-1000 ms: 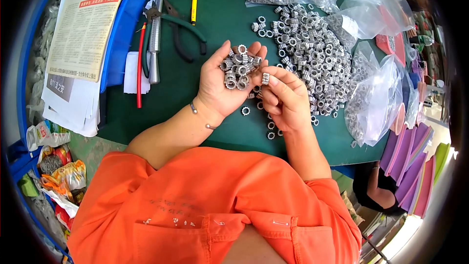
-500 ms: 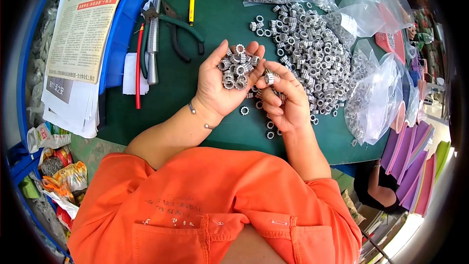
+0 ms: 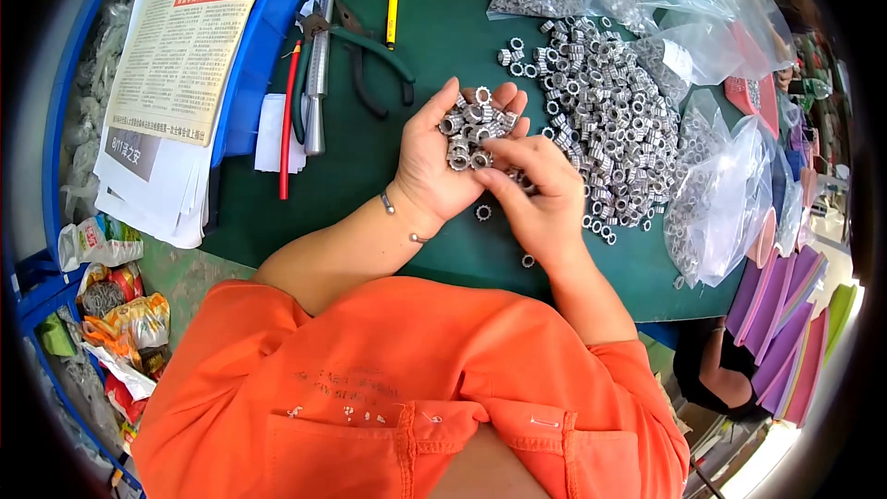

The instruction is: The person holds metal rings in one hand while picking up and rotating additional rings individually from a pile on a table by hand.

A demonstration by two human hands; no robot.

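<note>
My left hand point(image 3: 431, 166) is turned palm up and cupped, with a handful of small toothed metal rings point(image 3: 459, 157) heaped on the palm and fingers. My right hand point(image 3: 545, 189) reaches over this heap from the right. Its thumb and fingertips close around a ring at the heap's right edge, partly hidden by the fingers. Just beyond my right hand, a large pile of the same rings point(image 3: 614, 129) is spread on the green tabletop point(image 3: 416, 245). A loose ring point(image 3: 483, 212) lies below my hands.
Pliers point(image 3: 374, 51), a metal rod point(image 3: 315, 92), a red pencil point(image 3: 289, 120) and a yellow pen point(image 3: 394, 5) lie on the left. Beside them is a blue tray point(image 3: 254, 83) with a newspaper point(image 3: 189, 37). Clear bags point(image 3: 730, 194) of rings line the right, near another person's arm point(image 3: 725, 374).
My right hand has brought its pinched ring from beside my left hand onto the heap in the left palm. The whole view has shifted slightly.
</note>
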